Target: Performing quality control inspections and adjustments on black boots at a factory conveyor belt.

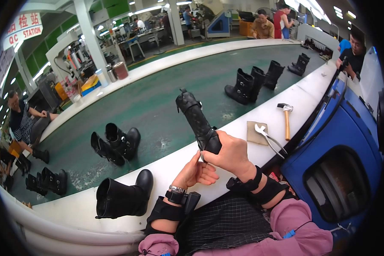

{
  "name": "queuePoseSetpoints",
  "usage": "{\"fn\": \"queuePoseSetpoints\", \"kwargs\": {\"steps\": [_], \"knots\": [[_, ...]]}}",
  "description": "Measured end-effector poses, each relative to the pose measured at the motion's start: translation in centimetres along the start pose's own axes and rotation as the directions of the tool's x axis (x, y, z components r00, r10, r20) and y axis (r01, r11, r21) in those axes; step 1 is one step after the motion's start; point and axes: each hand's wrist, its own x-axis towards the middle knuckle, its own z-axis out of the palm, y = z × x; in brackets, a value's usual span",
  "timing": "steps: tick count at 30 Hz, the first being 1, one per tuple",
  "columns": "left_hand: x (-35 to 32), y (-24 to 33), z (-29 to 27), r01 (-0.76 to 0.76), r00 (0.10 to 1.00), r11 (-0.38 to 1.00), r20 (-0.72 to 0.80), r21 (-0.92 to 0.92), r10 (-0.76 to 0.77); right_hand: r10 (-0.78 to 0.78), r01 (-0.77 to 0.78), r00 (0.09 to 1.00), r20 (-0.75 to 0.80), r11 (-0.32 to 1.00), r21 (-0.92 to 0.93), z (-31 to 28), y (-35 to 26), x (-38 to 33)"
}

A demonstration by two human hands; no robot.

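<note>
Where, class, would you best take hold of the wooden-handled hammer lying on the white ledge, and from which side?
Grip the hammer around the middle of its wooden handle, coming from above. It lies flat on the white ledge with its metal head pointing away, so the slim, bare handle is the easiest part to close fingers round. The pliers lie just to its left, so approach from the right.

One view only: head-worn wide fisheye, left of a side-by-side pair, no second view shown to overlap with it. It looks down and forward from above the person's chest, close over the left hand [197, 173] and right hand [229, 153], whose forearms enter from the lower edge. Facing across the white ledge [166, 168] to the green conveyor belt [158, 106], with the factory hall beyond. Straight edges bow toward the rim; corners are black.
</note>
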Motion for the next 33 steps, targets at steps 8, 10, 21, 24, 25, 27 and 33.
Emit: {"fn": "queuePoseSetpoints", "kwargs": {"steps": [8, 10, 21, 24, 25, 27, 33], "knots": [[1.1, -0.8, 0.3, -0.445, 0.697, 0.845, -0.477, 0.299, 0.536, 0.051, -0.053, 0.998, -0.026, 0.997, -0.057, -0.6, 1.7, -1.1], [1.1, -0.6, 0.2, -0.598, 0.467, 0.583, -0.352, 0.551, 0.811, 0.037, -0.038, 0.998, -0.045, 0.999, -0.019, -0.6, 1.7, -1.1], [-0.4, 0.4, 3.6, -0.725, 0.329, 0.235, 0.026, 0.648, 0.944, -0.07, 0.072, 0.997, -0.032, 0.996, 0.055, 0.0, 1.1, -1.1], [-0.6, 0.4, 3.3, -0.696, 0.354, 0.206, 0.079, 0.687, 0.932, -0.133, 0.135, 0.99, -0.052, 0.99, 0.029, 0.2, 1.3, -1.2], [-0.7, 0.5, 3.2, -0.703, 0.367, 0.223, 0.076, 0.675, 0.927, -0.136, 0.138, 0.989, -0.057, 0.99, 0.021, 0.2, 1.3, -1.2], [-1.2, 0.5, 3.1, -0.709, 0.382, 0.238, 0.078, 0.663, 0.921, -0.13, 0.131, 0.99, -0.049, 0.991, 0.027, 0.3, 1.2, -1.1], [-6.6, -0.4, 3.7, -0.583, 0.388, 0.313, -0.082, 0.75, 0.918, -0.113, 0.116, 0.992, -0.046, 0.991, 0.062, 0.2, 1.3, -0.9]]}}
